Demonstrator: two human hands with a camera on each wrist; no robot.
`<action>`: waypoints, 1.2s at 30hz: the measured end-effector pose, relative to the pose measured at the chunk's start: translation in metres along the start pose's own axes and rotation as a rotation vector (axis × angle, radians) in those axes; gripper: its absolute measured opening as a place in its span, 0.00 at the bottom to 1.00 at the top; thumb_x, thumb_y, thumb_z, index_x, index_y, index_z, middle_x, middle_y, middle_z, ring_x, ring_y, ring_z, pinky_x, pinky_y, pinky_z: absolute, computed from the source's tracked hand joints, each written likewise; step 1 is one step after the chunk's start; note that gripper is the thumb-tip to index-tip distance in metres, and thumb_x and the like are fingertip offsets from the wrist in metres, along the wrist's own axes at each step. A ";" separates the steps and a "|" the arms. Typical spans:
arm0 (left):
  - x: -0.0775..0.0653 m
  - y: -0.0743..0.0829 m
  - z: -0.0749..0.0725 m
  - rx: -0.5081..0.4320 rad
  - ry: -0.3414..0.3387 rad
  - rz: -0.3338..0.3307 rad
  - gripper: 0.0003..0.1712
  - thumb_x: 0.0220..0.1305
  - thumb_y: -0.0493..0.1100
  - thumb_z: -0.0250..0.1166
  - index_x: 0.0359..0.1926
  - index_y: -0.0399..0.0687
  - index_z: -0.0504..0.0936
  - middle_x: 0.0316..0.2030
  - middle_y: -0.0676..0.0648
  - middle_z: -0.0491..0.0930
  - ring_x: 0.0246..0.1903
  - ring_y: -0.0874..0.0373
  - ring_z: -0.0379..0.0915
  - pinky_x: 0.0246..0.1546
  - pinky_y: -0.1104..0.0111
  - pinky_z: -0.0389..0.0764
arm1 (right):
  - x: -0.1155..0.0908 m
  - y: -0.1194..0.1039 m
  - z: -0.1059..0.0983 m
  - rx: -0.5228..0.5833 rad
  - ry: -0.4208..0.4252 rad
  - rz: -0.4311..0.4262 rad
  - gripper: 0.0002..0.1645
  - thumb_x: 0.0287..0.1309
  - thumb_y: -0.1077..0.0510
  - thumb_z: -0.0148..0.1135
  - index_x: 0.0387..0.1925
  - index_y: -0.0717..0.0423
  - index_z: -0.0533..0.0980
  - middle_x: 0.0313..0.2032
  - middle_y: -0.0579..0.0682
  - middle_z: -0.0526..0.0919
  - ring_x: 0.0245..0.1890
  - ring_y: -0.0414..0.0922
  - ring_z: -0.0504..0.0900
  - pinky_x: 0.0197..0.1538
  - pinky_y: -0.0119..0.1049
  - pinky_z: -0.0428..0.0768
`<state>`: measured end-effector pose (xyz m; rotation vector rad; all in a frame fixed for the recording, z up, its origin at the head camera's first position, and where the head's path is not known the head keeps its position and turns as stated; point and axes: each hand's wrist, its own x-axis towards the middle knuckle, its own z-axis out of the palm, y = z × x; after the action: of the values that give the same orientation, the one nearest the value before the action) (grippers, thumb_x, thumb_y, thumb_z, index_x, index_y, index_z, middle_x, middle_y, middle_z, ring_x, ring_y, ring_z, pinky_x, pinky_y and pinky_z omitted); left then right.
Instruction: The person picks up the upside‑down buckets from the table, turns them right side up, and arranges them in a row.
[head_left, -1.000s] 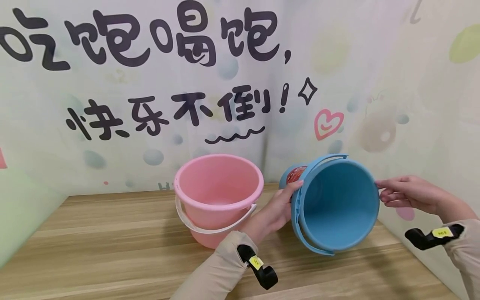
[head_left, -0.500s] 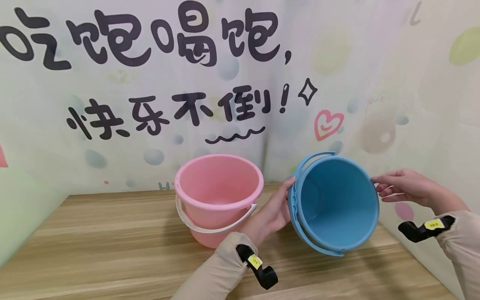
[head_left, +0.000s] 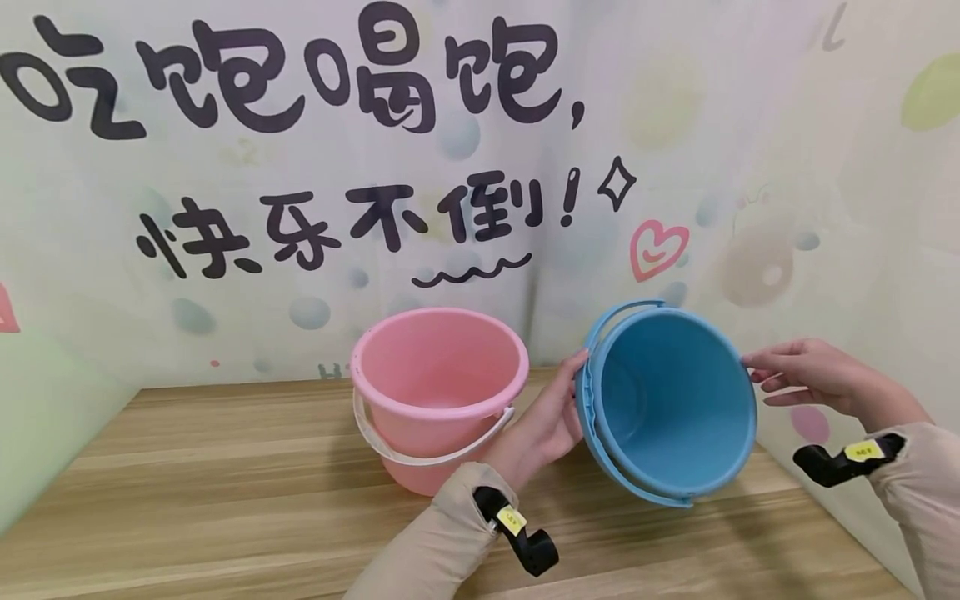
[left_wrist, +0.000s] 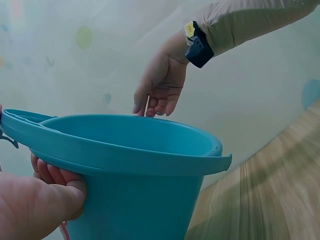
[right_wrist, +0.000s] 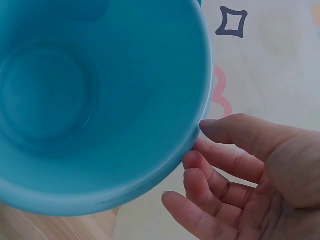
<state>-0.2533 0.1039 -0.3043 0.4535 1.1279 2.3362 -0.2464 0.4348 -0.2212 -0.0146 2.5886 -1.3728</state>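
A blue bucket (head_left: 678,404) is tilted with its mouth facing me, right of the middle in the head view. My left hand (head_left: 551,425) grips it from the left side, fingers bent below its rim in the left wrist view. The bucket's blue handle (head_left: 600,454) lies along the rim on that same side. On the opposite side my right hand (head_left: 817,375) touches the rim with thumb and fingertips; its other fingers hang loosely bent in the right wrist view. The bucket's base is hidden behind its mouth.
A pink bucket (head_left: 438,367) with a white handle (head_left: 427,458) stands upright on the wooden table (head_left: 187,492), just left of my left hand. Behind is a wall cloth (head_left: 480,192) printed with black characters; a pale side wall (head_left: 907,333) rises on the right.
The blue bucket has turned: its mouth has swung slightly left and a red patch on its side has gone from sight. Both hands stay at it, the right moving slightly left.
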 end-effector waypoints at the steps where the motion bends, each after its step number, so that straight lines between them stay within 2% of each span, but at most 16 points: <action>1: 0.000 0.000 0.000 -0.007 0.003 -0.003 0.29 0.58 0.62 0.55 0.54 0.49 0.74 0.49 0.50 0.76 0.47 0.56 0.70 0.53 0.60 0.69 | 0.000 0.001 0.000 -0.003 0.002 0.002 0.12 0.65 0.53 0.51 0.31 0.45 0.80 0.30 0.50 0.78 0.30 0.42 0.80 0.39 0.41 0.80; 6: 0.000 0.002 0.001 -0.061 0.020 -0.018 0.24 0.57 0.62 0.57 0.45 0.50 0.77 0.44 0.51 0.79 0.44 0.58 0.72 0.52 0.64 0.70 | -0.005 0.006 0.000 -0.020 -0.007 0.002 0.12 0.65 0.53 0.51 0.32 0.45 0.81 0.31 0.50 0.77 0.30 0.41 0.79 0.39 0.40 0.80; 9: 0.001 0.002 0.003 -0.083 0.026 -0.010 0.22 0.57 0.61 0.57 0.42 0.51 0.78 0.44 0.50 0.79 0.44 0.58 0.73 0.52 0.63 0.70 | -0.007 0.011 0.000 -0.008 -0.018 -0.005 0.13 0.66 0.54 0.50 0.32 0.46 0.81 0.31 0.49 0.78 0.29 0.40 0.79 0.39 0.39 0.80; 16: 0.002 0.001 0.005 -0.110 0.040 -0.004 0.25 0.57 0.62 0.57 0.48 0.51 0.76 0.50 0.48 0.76 0.48 0.55 0.71 0.55 0.60 0.67 | -0.011 0.023 0.002 0.087 -0.081 -0.057 0.16 0.67 0.58 0.48 0.32 0.46 0.82 0.31 0.48 0.80 0.31 0.41 0.81 0.38 0.38 0.80; 27: 0.005 0.000 0.007 -0.161 0.055 0.007 0.31 0.56 0.63 0.59 0.55 0.52 0.73 0.53 0.49 0.74 0.51 0.54 0.68 0.56 0.59 0.66 | -0.017 0.037 0.006 0.261 -0.205 -0.124 0.18 0.68 0.62 0.44 0.37 0.49 0.82 0.35 0.51 0.83 0.37 0.46 0.83 0.41 0.40 0.79; 31: 0.006 -0.001 0.008 -0.185 0.059 0.030 0.33 0.56 0.63 0.59 0.58 0.51 0.71 0.54 0.48 0.73 0.53 0.52 0.67 0.56 0.58 0.67 | -0.020 0.042 0.010 0.321 -0.257 -0.160 0.20 0.68 0.65 0.41 0.40 0.48 0.81 0.37 0.52 0.84 0.38 0.46 0.83 0.41 0.40 0.79; 33: 0.006 -0.002 0.009 -0.199 0.066 0.038 0.33 0.57 0.63 0.59 0.59 0.51 0.70 0.54 0.48 0.72 0.54 0.51 0.67 0.55 0.59 0.68 | -0.021 0.043 0.013 0.305 -0.244 -0.192 0.21 0.67 0.67 0.42 0.41 0.46 0.80 0.37 0.51 0.83 0.39 0.45 0.82 0.41 0.39 0.79; 36: 0.007 -0.002 0.009 -0.208 0.083 0.042 0.35 0.57 0.63 0.59 0.60 0.49 0.68 0.55 0.47 0.71 0.54 0.49 0.67 0.53 0.60 0.70 | -0.022 0.041 0.019 0.232 -0.144 -0.231 0.20 0.65 0.68 0.45 0.41 0.43 0.78 0.37 0.48 0.83 0.38 0.43 0.82 0.40 0.37 0.79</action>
<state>-0.2538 0.1145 -0.2995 0.3095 0.9058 2.4969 -0.2177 0.4452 -0.2614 -0.3729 2.3537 -1.6765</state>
